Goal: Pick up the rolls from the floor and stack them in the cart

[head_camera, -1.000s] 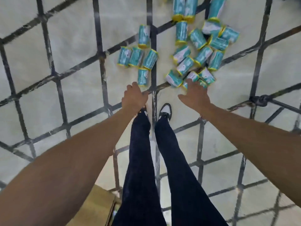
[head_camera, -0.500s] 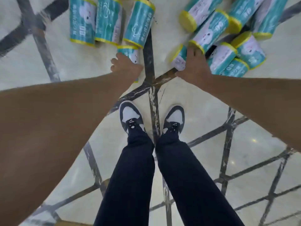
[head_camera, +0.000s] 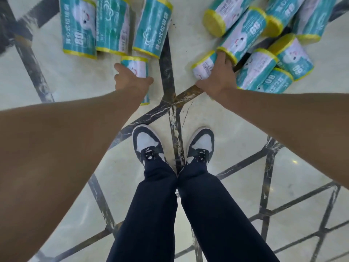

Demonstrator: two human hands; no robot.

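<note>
Teal-and-white rolls with yellow ends lie scattered on the pale floor ahead of my feet. My left hand (head_camera: 130,82) grips one roll (head_camera: 136,68) lying just below a row of three rolls (head_camera: 113,25). My right hand (head_camera: 217,80) grips another roll (head_camera: 204,66) at the near edge of a pile of several rolls (head_camera: 264,40) on the right. Both arms reach down and forward. The cart is out of view.
The floor (head_camera: 66,87) is glossy cream stone with dark inlaid strips (head_camera: 168,72) forming a grid. My two black-and-white shoes (head_camera: 147,144) stand close behind the rolls, either side of one strip.
I have bent lower, so the rolls look much bigger. Both hands have come down from above the floor onto one roll each and closed round them.
</note>
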